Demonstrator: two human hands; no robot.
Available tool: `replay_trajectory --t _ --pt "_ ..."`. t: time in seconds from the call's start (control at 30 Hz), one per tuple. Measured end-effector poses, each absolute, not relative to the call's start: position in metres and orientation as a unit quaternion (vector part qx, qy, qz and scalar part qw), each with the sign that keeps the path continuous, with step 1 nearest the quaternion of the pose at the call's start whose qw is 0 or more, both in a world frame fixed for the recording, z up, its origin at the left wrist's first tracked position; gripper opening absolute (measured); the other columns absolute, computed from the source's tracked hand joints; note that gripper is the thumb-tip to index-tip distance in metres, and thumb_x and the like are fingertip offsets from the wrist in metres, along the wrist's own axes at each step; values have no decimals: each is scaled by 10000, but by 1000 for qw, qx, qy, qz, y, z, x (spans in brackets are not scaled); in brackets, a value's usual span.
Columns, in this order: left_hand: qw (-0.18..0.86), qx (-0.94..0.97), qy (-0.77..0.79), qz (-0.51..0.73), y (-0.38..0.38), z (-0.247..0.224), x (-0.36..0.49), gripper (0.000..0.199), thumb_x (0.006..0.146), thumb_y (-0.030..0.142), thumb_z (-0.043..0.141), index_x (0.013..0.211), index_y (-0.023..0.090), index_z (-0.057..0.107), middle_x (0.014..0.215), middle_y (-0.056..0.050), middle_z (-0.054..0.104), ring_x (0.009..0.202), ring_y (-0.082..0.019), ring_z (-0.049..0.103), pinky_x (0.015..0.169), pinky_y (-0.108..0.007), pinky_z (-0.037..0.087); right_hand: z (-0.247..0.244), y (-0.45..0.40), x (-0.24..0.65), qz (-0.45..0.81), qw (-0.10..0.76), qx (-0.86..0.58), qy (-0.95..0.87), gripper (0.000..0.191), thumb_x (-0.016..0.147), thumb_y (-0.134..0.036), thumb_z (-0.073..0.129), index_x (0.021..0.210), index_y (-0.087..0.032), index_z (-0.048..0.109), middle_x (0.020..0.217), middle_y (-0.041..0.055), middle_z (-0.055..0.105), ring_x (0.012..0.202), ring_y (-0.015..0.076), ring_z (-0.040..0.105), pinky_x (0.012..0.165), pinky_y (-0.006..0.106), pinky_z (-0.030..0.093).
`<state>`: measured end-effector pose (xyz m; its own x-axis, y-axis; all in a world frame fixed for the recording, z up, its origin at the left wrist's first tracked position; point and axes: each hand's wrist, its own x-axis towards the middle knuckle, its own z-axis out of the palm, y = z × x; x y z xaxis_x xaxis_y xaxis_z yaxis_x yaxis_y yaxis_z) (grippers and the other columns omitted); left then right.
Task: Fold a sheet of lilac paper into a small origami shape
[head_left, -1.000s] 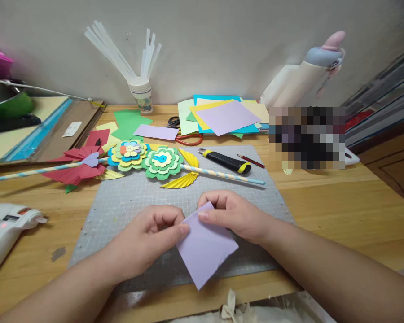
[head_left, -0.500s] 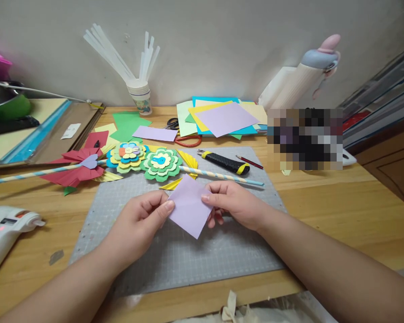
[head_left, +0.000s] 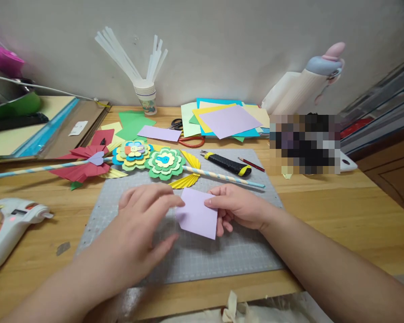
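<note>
A small purple square of paper (head_left: 198,216) is pinched by my right hand (head_left: 237,207), thumb on top and the other fingers behind its right edge. My left hand (head_left: 147,224) is spread at the paper's left side, thumb apart from the fingers; a fingertip is near or touching its edge. Below both hands lies a grey gridded cutting mat (head_left: 242,251). Just beyond them is a striped paper stick (head_left: 229,178) with layered paper flowers (head_left: 164,162), a yellow pleated piece (head_left: 188,172) and a red pleated piece (head_left: 82,163).
A black-and-yellow utility knife (head_left: 227,163) and a pencil (head_left: 252,164) lie on the mat. A glue gun (head_left: 18,229) rests at the left. Behind are coloured paper sheets (head_left: 230,121), scissors (head_left: 191,141), cups (head_left: 146,101) holding white sticks, and a bottle (head_left: 296,89) at right.
My left hand has let go of the paper's left corner and opened. The purple square has turned in my right hand, its lower corner swinging right. The view has shifted slightly.
</note>
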<state>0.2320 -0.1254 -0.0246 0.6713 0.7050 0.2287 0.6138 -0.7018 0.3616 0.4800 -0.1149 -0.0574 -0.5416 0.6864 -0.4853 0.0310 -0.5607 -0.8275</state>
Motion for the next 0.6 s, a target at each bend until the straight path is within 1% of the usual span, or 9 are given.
replay_trajectory --t 0.07,0.17,0.23,0.27,0.3,0.37,0.47,0.53,0.6 --pt "56 919 321 221 -135 -26 230 188 876 160 579 1035 259 585 1084 -17 650 1028 -203 539 892 -380 316 -57 -119 477 788 183 -415 -417 287 751 -430 623 743 -148 572 557 24 669 407 118 621 311 146 377" --pt "25 915 281 290 -143 -31 229 118 903 133 564 933 233 619 926 10 706 923 -175 581 846 -379 312 -58 -124 472 791 153 -404 -434 330 752 -462 605 693 -138 579 516 41 634 399 150 615 312 186 396" --pt "37 906 278 319 -144 -34 229 108 898 142 582 912 234 636 890 20 715 879 -162 596 826 -376 314 -60 -125 470 767 170 -416 -458 348 781 -486 594 709 -146 576 513 30 612 389 156 592 310 212 395" --pt "45 901 279 330 -143 -34 230 102 891 143 592 899 233 639 871 25 716 862 -157 601 816 -372 319 -60 -126 470 742 198 -432 -473 348 806 -497 583 741 -156 569 528 13 599 384 142 570 311 212 382" --pt "50 896 283 339 -142 -34 230 99 881 137 604 882 229 640 850 29 715 845 -152 605 806 -366 324 -60 -125 471 707 238 -452 -488 337 835 -504 569 786 -170 558 562 -6 590 395 121 547 324 205 372" --pt "50 890 288 351 -140 -32 232 111 855 109 624 846 219 633 806 38 709 810 -144 609 785 -354 333 -57 -125 474 623 334 -491 -510 295 870 -497 564 876 -203 540 705 -20 585 496 90 533 405 192 393" --pt "12 889 288 355 -137 -32 231 123 841 93 630 804 208 611 767 39 701 772 -142 605 750 -344 336 -50 -129 477 461 449 -445 -623 300 795 -452 696 956 -230 575 927 7 580 769 126 558 629 235 465" --pt "-33 896 287 336 -137 -35 228 126 860 100 603 804 212 596 780 33 703 786 -151 605 742 -348 329 -46 -133 476 311 445 -351 -763 350 752 -395 763 1010 -223 601 1022 44 598 920 184 563 780 312 469" --pt "-69 913 283 287 -137 -41 223 142 882 94 558 831 223 590 833 25 711 840 -160 606 765 -355 328 -47 -139 470 175 375 -290 -863 329 804 -346 731 1068 -202 598 1075 81 617 984 217 558 858 368 439"
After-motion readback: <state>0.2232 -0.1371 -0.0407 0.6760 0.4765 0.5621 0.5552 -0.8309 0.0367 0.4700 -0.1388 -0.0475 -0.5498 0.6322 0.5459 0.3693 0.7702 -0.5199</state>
